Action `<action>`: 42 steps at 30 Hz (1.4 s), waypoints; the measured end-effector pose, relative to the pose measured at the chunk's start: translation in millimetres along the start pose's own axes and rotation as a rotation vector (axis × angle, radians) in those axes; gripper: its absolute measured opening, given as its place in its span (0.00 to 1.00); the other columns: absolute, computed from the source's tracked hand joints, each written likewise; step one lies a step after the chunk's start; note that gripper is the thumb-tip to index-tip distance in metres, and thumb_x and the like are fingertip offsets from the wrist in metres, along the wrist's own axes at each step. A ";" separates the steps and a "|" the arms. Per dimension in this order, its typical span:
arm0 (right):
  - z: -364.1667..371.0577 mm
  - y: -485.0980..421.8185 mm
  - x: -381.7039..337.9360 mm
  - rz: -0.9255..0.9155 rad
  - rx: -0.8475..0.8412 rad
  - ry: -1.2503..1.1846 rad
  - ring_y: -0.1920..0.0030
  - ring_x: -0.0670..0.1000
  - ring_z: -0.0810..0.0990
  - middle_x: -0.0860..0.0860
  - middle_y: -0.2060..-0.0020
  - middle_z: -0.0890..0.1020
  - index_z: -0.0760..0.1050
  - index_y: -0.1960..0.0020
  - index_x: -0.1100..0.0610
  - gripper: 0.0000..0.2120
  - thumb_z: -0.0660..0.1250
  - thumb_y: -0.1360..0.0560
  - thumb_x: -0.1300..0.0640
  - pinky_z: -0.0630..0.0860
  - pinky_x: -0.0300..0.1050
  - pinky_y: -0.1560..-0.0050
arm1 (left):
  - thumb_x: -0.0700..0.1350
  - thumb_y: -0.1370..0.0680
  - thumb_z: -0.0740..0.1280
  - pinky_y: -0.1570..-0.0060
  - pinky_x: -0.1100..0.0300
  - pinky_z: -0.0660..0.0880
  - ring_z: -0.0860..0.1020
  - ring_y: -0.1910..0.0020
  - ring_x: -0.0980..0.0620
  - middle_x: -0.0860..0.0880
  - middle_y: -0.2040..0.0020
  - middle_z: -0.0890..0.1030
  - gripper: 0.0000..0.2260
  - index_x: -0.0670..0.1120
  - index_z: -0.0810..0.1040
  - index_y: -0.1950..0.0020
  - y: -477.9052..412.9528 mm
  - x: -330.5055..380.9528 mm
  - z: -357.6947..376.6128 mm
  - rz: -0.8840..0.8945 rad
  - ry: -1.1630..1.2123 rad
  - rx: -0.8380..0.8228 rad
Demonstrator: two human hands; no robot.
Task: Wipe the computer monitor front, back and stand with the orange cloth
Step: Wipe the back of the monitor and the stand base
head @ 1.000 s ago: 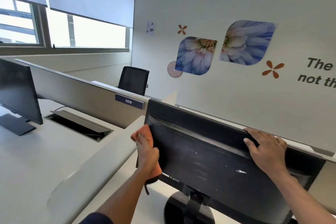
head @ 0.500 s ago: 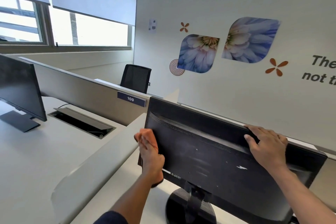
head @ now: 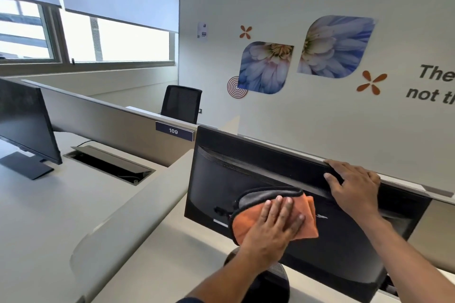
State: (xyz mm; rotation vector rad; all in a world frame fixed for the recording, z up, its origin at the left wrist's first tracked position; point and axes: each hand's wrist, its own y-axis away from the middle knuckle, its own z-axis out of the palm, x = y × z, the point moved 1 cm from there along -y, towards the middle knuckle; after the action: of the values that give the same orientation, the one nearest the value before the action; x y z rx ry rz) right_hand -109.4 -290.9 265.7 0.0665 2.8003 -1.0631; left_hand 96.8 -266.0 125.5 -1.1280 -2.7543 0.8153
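A black computer monitor [head: 248, 172] stands on the desk with its back toward me. My left hand [head: 272, 226] lies flat, fingers straight, pressing the orange cloth [head: 309, 224] with its grey underside against the lower middle of the monitor's back. My right hand [head: 354, 189] rests on the monitor's top edge at the right, fingers curled over it. The round black stand [head: 275, 280] shows below, partly hidden by my left forearm.
A second black monitor [head: 22, 118] stands at the far left on the neighbouring desk [head: 49, 204]. An open cable hatch [head: 108, 163] is set in that desk. Grey partition [head: 110, 125] with a "109" label runs behind. A black office chair [head: 181, 103] sits beyond it.
My left hand has moved with the cloth from the monitor's left edge rightward onto the middle of its back, now spread flat. My right hand has stayed on the top edge.
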 end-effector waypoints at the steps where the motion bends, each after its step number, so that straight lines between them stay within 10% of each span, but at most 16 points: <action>1: -0.7 0.6 2.1 0.005 -0.001 -0.004 0.42 0.56 0.78 0.48 0.44 0.83 0.79 0.39 0.47 0.21 0.58 0.28 0.45 0.61 0.52 0.42 | 0.47 0.24 0.64 0.28 0.41 0.48 0.45 0.23 0.36 0.39 0.21 0.42 0.39 0.49 0.42 0.20 0.3 -6.9 -0.5 0.036 -0.050 -0.018; 6: -2.3 -0.4 -0.1 0.004 -0.021 -0.024 0.41 0.54 0.77 0.46 0.43 0.82 0.78 0.39 0.46 0.21 0.57 0.28 0.45 0.57 0.49 0.42 | 0.45 0.27 0.59 0.25 0.40 0.48 0.46 0.23 0.37 0.41 0.21 0.41 0.37 0.51 0.47 0.20 21.0 -63.2 -5.5 -0.043 -0.164 -0.032; 10: -1.8 -1.0 -5.3 -0.006 -0.009 -0.019 0.42 0.53 0.78 0.44 0.44 0.83 0.78 0.39 0.45 0.20 0.58 0.28 0.45 0.57 0.48 0.43 | 0.39 0.25 0.55 0.29 0.34 0.57 0.46 0.25 0.29 0.33 0.23 0.42 0.37 0.44 0.39 0.21 47.7 -96.0 -8.7 -0.472 0.044 -0.028; 16: -2.5 4.5 -4.1 -0.006 0.028 -0.011 0.43 0.53 0.79 0.44 0.45 0.83 0.79 0.40 0.46 0.19 0.59 0.28 0.45 0.58 0.49 0.44 | 0.40 0.25 0.67 0.26 0.47 0.44 0.40 0.24 0.32 0.33 0.25 0.32 0.49 0.37 0.25 0.28 24.4 -78.4 -33.5 -1.181 0.540 -0.005; 21: -0.9 4.8 0.2 0.003 0.017 0.001 0.43 0.52 0.78 0.44 0.44 0.82 0.79 0.40 0.46 0.20 0.58 0.28 0.45 0.58 0.48 0.44 | 0.41 0.24 0.62 0.28 0.41 0.33 0.27 0.30 0.29 0.32 0.30 0.23 0.48 0.39 0.20 0.31 14.8 -24.5 -11.0 -0.897 0.396 -0.074; 26: -1.6 3.0 -4.6 -0.002 0.025 -0.010 0.43 0.53 0.78 0.45 0.44 0.83 0.79 0.40 0.46 0.20 0.58 0.28 0.45 0.58 0.49 0.43 | 0.47 0.35 0.74 0.31 0.33 0.60 0.57 0.28 0.26 0.30 0.24 0.48 0.48 0.42 0.51 0.21 18.9 27.3 18.7 -0.349 0.166 -0.128; 32: -1.8 6.6 4.0 0.003 0.011 -0.015 0.42 0.53 0.78 0.44 0.43 0.82 0.78 0.39 0.45 0.19 0.58 0.27 0.45 0.59 0.50 0.42 | 0.54 0.28 0.70 0.29 0.40 0.58 0.58 0.25 0.36 0.42 0.21 0.51 0.45 0.51 0.44 0.20 28.2 6.6 28.2 -0.006 -0.046 -0.146; 39: -4.2 4.4 -3.6 0.005 0.004 -0.038 0.42 0.52 0.78 0.44 0.43 0.82 0.78 0.39 0.45 0.19 0.58 0.27 0.45 0.57 0.48 0.42 | 0.41 0.28 0.64 0.31 0.33 0.60 0.56 0.26 0.29 0.33 0.23 0.50 0.39 0.45 0.49 0.20 65.2 -42.4 26.7 -0.466 0.021 -0.121; 42: -4.4 6.9 -1.3 0.007 0.012 -0.035 0.42 0.53 0.78 0.44 0.43 0.82 0.78 0.40 0.45 0.19 0.58 0.27 0.45 0.57 0.48 0.42 | 0.39 0.26 0.64 0.30 0.35 0.60 0.49 0.26 0.28 0.31 0.23 0.43 0.43 0.43 0.36 0.22 75.2 -56.2 18.8 -0.739 0.191 -0.106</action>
State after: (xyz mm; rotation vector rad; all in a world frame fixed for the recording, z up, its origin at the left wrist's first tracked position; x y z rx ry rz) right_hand -108.0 -282.8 264.6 0.0584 2.7603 -1.0695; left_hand 181.3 -267.4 80.5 -0.1210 -2.7316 0.4353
